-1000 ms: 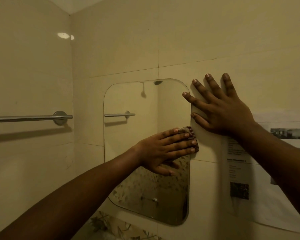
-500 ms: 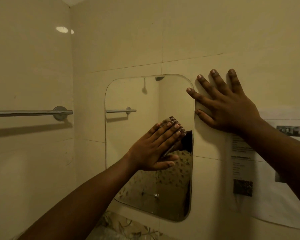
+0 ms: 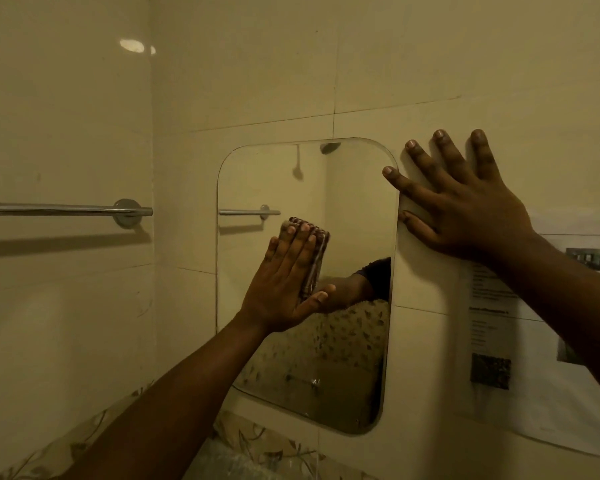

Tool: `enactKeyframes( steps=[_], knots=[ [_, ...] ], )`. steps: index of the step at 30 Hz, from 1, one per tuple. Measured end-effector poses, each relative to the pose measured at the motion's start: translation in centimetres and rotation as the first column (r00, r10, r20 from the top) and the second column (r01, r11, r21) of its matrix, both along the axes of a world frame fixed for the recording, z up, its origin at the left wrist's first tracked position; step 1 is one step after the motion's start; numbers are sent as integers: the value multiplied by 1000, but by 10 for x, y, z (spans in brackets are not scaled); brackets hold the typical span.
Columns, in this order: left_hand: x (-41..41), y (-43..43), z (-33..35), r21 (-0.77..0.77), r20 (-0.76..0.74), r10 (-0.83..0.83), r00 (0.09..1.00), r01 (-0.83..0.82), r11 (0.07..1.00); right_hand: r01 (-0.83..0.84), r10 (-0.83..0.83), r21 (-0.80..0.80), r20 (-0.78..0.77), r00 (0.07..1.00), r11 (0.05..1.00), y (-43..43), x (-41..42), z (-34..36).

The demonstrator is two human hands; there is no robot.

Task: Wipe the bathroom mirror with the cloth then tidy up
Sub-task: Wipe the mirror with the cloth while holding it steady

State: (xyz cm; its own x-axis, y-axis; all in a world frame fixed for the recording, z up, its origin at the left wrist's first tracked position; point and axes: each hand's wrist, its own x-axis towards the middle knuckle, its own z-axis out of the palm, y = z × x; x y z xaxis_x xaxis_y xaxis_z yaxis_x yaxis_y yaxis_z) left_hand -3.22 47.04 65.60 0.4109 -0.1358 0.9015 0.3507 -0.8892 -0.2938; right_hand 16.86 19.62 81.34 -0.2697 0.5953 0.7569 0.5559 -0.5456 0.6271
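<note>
A rounded rectangular mirror [image 3: 354, 209] hangs on the cream tiled wall. My left hand [image 3: 284, 282] lies flat on its middle-left part, fingers pointing up, pressing a folded brown patterned cloth [image 3: 317, 251] against the glass. The cloth shows past my fingertips and along the right side of my palm. My right hand [image 3: 465, 206] is spread flat on the wall tile just right of the mirror's upper right edge, index finger and thumb touching that edge, holding nothing.
A chrome towel rail [image 3: 63, 209] runs along the left wall near the corner. A printed paper sheet [image 3: 520, 327] is stuck to the wall right of the mirror, under my right forearm. A floral patterned tile band [image 3: 264, 448] runs below the mirror.
My left hand with the cloth has swept from the mirror's right edge leftward and up toward its middle, turning fingers from sideways to upright. My right hand stays planted on the wall.
</note>
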Motion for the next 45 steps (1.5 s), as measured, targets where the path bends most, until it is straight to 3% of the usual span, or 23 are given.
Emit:
enactKeyframes(
  steps=[17, 28, 32, 38, 45],
  knots=[
    [-8, 19, 2, -360, 231, 37, 972, 50, 932, -31, 31, -3, 4, 1000, 1000, 0, 1, 0],
    [-20, 37, 20, -643, 332, 153, 931, 105, 758, -38, 38, -1, 12, 999, 999, 1, 3, -1],
    [-18, 31, 26, -747, 385, 222, 896, 161, 646, -30, 30, -9, 12, 999, 1000, 1, 2, 0],
    [-4, 12, 36, -862, 473, 341, 813, 346, 370, -27, 27, 11, 34, 999, 1000, 1, 3, 0],
    [2, 1, 37, -876, 483, 408, 775, 430, 221, -23, 23, 1, 26, 999, 1000, 1, 2, 1]
  ],
)
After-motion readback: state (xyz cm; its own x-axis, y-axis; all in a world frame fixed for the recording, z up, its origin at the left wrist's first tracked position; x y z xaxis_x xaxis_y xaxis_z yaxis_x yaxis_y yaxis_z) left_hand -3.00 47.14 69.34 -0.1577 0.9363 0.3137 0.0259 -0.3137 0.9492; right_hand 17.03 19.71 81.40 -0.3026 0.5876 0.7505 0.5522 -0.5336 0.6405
